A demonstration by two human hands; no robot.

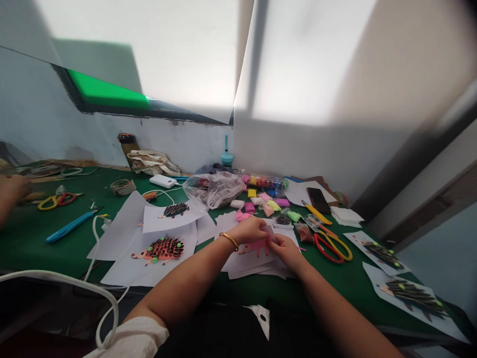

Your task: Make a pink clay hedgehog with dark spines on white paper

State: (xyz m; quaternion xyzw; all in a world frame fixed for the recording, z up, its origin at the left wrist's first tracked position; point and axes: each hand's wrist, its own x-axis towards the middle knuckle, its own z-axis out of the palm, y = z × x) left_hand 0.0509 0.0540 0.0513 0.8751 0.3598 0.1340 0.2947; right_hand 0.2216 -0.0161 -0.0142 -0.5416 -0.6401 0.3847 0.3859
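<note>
My left hand (250, 230), with a gold bangle at its wrist, is closed in a pinch above a sheet of white paper (234, 261). Close beside it, my right hand (286, 250) also has its fingers pressed together. Something small and pale shows between the two hands; its kind is too unclear to name. Beneath the fingers lies a pink hedgehog figure (255, 247) on the top sheet, partly covered by my hands. Just beyond my left hand sits a lump of pink clay (242, 215). Several small coloured clay packets (249, 207) are spread behind the papers.
On the left lie finished-looking hedgehog pictures (164, 250), a blue cutter (70, 226) and yellow-red scissors (57, 200). Red-yellow scissors (331, 247), a phone (318, 200) and more hedgehog pictures (410, 293) are on the right. A white cable (95, 238) crosses the front-left edge. Another person's hand (15, 191) is far left.
</note>
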